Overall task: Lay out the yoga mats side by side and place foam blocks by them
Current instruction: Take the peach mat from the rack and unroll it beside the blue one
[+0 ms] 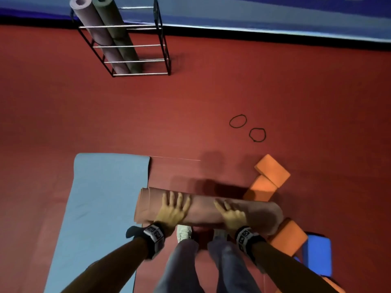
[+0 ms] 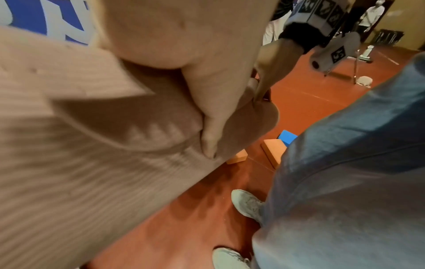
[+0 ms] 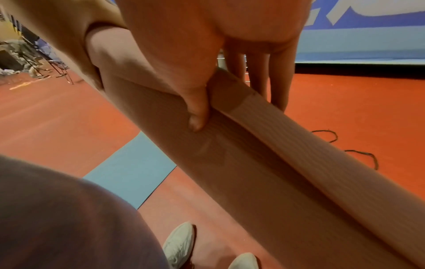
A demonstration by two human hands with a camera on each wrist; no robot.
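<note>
Held above the red floor (image 1: 190, 102) in front of the knees: a rolled tan yoga mat (image 1: 203, 210), long axis running left to right across the body, right end a little nearer and lower in the head view. Gripped by both hands. Left hand (image 1: 172, 210) spread over the top of the roll near its left end, fingers (image 1: 179, 199) draped forward, thumb pressed into the ribbed underside in the left wrist view. Right hand (image 1: 231, 214) clamped nearer the right end, thumb (image 3: 197, 116) pinching the loose outer edge against the roll, fingers reaching round the far side. Whether the roll touches the floor: cannot tell, underside hidden by the hands and legs.

Just left of it, flat on the floor, a blue yoga mat (image 1: 101, 208), long axis running away from the body, near end cut off by the frame and partly covered by the left forearm.

To the right, a cluster of orange foam blocks (image 1: 273, 172), one partly hidden behind the roll's right end; nearer, another orange block (image 1: 289, 237) beside a blue foam block (image 1: 319, 256), its near side hidden by the right arm.

Farther out, two black elastic loops (image 1: 238, 121) on the floor, apart from each other. Near the blue wall padding (image 1: 275, 15), a black wire rack (image 1: 135, 46) holding two rolled mats (image 1: 105, 34), purple and grey-green, leaning side by side.

Below the roll, light sneakers (image 1: 184, 232) and jeans (image 1: 184, 265), largely hidden.
</note>
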